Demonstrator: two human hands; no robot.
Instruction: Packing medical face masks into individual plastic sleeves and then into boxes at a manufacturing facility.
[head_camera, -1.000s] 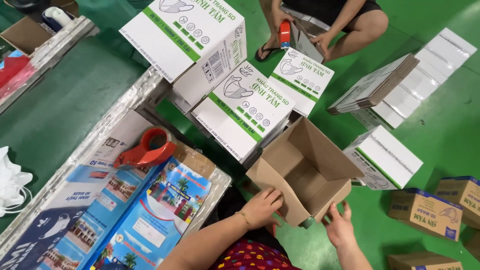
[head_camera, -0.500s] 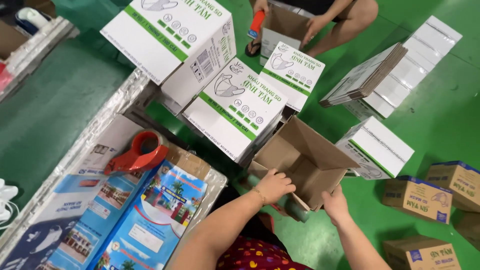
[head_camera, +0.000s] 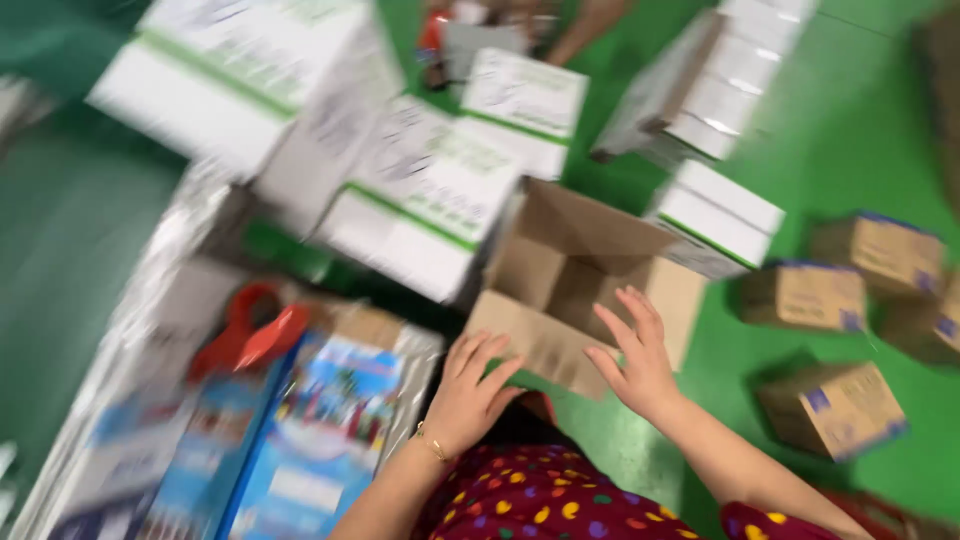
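Observation:
The head view is blurred by motion. An open brown cardboard box sits on the green floor in front of me, flaps spread. My left hand rests with spread fingers against the box's near flap. My right hand hovers just over the near right edge of the box, fingers apart, holding nothing. Whether it touches the cardboard I cannot tell.
White-and-green cartons are stacked behind and left of the box, more at the right. Small brown boxes lie on the floor at the right. A red tape dispenser and blue printed packs sit at my left. Another person's hands show at the top.
The camera swung right and blurred. My right hand rose from the box's near corner and opened over its edge. My left hand opened flat on the near flap.

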